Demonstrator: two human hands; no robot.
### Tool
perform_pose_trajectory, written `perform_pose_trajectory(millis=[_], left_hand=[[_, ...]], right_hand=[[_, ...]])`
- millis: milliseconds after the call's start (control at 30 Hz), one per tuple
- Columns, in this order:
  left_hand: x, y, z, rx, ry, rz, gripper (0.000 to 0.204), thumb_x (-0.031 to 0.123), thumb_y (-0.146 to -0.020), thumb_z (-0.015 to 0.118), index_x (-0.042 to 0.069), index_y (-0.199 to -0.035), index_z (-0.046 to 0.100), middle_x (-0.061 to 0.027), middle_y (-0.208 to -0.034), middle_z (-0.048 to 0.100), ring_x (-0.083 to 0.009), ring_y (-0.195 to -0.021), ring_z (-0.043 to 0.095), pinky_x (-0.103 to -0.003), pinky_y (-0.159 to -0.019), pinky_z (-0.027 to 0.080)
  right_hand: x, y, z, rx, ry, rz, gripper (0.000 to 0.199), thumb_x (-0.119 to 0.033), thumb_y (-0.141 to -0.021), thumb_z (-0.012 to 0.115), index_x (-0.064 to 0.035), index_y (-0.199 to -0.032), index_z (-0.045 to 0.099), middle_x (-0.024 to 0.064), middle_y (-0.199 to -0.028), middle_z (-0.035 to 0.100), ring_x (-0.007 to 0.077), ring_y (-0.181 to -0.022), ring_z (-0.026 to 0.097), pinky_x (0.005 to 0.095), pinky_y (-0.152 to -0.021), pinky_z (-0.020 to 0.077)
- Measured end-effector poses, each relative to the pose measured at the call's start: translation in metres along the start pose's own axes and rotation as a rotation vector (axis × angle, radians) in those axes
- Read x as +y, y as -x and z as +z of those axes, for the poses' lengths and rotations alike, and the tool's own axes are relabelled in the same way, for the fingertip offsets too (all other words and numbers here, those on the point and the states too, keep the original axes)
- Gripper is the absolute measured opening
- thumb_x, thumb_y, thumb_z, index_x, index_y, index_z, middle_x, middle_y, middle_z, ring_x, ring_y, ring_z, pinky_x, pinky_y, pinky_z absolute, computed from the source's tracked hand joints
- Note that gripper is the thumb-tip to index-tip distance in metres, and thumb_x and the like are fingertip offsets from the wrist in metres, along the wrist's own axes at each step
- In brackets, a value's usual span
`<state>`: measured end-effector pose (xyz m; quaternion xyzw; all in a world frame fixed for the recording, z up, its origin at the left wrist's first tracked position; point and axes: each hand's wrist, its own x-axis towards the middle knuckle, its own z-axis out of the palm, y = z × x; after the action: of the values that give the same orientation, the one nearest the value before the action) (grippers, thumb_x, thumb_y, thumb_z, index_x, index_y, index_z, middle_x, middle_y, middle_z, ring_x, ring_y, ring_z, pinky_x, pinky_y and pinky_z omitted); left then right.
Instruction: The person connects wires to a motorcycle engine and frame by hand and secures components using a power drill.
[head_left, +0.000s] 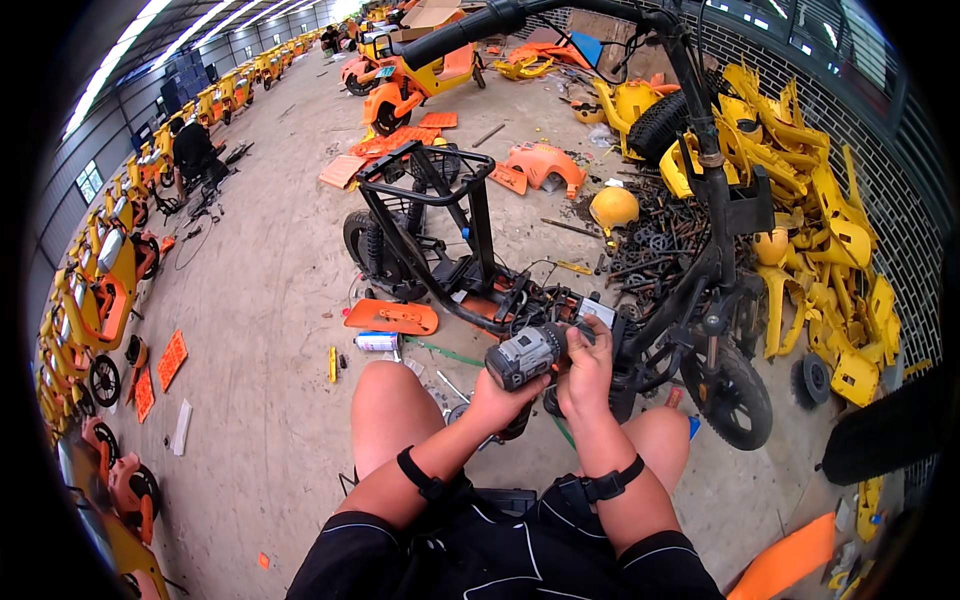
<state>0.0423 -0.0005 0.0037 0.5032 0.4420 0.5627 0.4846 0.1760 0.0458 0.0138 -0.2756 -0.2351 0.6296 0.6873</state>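
A grey and black cordless drill (526,357) is held between my two hands, above my lap and in front of the stripped scooter frame. My left hand (508,398) is wrapped round its grip, most of which is hidden. At the chuck end my right hand (586,368) closes its fingers; whether a bit sits there is hard to see. Just beyond stands the black scooter frame (425,262), with its wiring and parts bared, its rear wheel (372,245) at the far left and its front wheel (735,395) to the right.
Black bolts and metal parts (655,235) lie heaped beyond the frame. Yellow body panels (830,230) pile against the brick wall. A spray can (377,341) and an orange panel (395,316) lie left of the frame. Another person (195,150) crouches far left, near rows of scooters.
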Motion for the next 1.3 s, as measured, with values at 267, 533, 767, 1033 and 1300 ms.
perform_pose_trajectory(millis=[267, 533, 767, 1033, 1300], left_hand=[[0.003, 0.000, 0.000, -0.004, 0.003, 0.015, 0.043, 0.010, -0.082, 0.085, 0.001, -0.119, 0.067, -0.0073, -0.111, 0.075, -0.0142, -0.103, 0.070, -0.032, -0.090, 0.055], [0.005, 0.001, -0.002, -0.009, -0.014, 0.000, 0.039, 0.010, -0.082, 0.084, 0.001, -0.117, 0.069, -0.0067, -0.108, 0.075, -0.0138, -0.099, 0.070, -0.032, -0.089, 0.055], [0.005, 0.001, -0.004, -0.009, -0.041, 0.029, 0.039, 0.010, -0.082, 0.084, 0.002, -0.116, 0.069, -0.0061, -0.107, 0.075, -0.0134, -0.098, 0.070, -0.031, -0.088, 0.055], [0.010, 0.004, -0.011, -0.033, -0.076, 0.059, 0.040, 0.007, -0.083, 0.084, 0.003, -0.119, 0.066, -0.0018, -0.105, 0.072, -0.0101, -0.095, 0.065, -0.030, -0.084, 0.055], [0.009, 0.006, -0.017, -0.083, -0.016, 0.073, 0.040, 0.007, -0.083, 0.083, 0.003, -0.119, 0.067, -0.0036, -0.107, 0.073, -0.0116, -0.097, 0.068, -0.031, -0.088, 0.055]], right_hand=[[0.003, -0.001, -0.003, -0.012, 0.002, -0.004, 0.032, -0.005, -0.101, 0.062, -0.0093, -0.127, 0.045, 0.0188, -0.110, 0.069, 0.0246, -0.099, 0.069, 0.0370, -0.089, 0.0561], [0.005, -0.003, -0.007, -0.034, 0.002, 0.015, 0.017, -0.005, -0.101, 0.063, -0.0063, -0.116, 0.056, 0.0160, -0.111, 0.072, 0.0216, -0.099, 0.069, 0.0350, -0.088, 0.0565], [0.004, -0.002, -0.007, -0.034, 0.002, 0.050, 0.015, -0.005, -0.101, 0.063, -0.0073, -0.114, 0.059, 0.0140, -0.111, 0.072, 0.0202, -0.098, 0.070, 0.0329, -0.087, 0.0561], [-0.013, 0.003, -0.002, -0.164, -0.022, 0.199, 0.016, -0.015, -0.102, 0.064, -0.0085, -0.116, 0.062, 0.0097, -0.111, 0.072, 0.0191, -0.104, 0.067, 0.0351, -0.093, 0.0520], [-0.016, -0.001, -0.009, -0.256, -0.115, 0.319, 0.012, -0.019, -0.103, 0.062, -0.0093, -0.107, 0.067, 0.0081, -0.113, 0.071, 0.0195, -0.106, 0.066, 0.0381, -0.098, 0.0495]])
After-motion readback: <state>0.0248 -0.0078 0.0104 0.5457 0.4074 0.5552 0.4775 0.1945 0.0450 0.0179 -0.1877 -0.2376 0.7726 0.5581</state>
